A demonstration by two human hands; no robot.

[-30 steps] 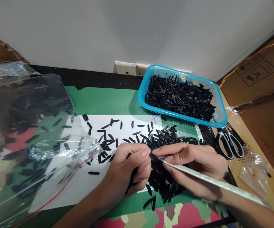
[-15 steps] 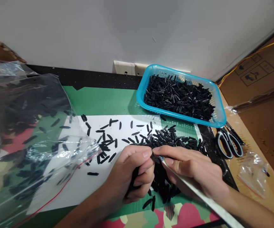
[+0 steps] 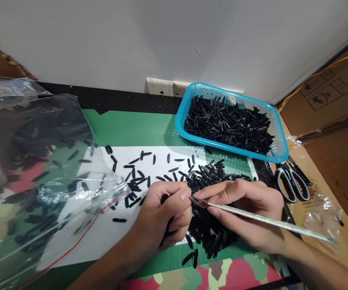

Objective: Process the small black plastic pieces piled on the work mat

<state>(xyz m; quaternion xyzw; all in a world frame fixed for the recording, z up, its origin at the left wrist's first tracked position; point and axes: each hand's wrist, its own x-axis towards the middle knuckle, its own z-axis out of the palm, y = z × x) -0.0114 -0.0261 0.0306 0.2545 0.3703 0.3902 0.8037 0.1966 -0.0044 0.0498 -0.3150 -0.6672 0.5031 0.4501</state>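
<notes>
My left hand (image 3: 170,209) is closed, with dark pieces showing between its curled fingers. Its thumb and forefinger pinch the end of a small black strip (image 3: 194,200). Fingers bent, my right hand (image 3: 243,209) grips a slim tool with a long pale handle (image 3: 261,217), whose narrow dark tip meets the strip. What kind of tool it is I cannot make out. Below and behind both hands lies a heap of black strips (image 3: 213,231). More loose strips (image 3: 134,187) are scattered over a white sheet (image 3: 101,237).
A blue basket (image 3: 283,147) full of black strips stands at the back right. Scissors (image 3: 291,181) and a small clear bag (image 3: 322,213) lie to the right. On the left is a large clear zip bag (image 3: 56,189) with black strips. A cardboard box (image 3: 337,133) borders the right side.
My right hand has turned, and the pale handle has swung from steeply slanted to nearly level, pointing right. My left hand has shifted slightly left, still closed.
</notes>
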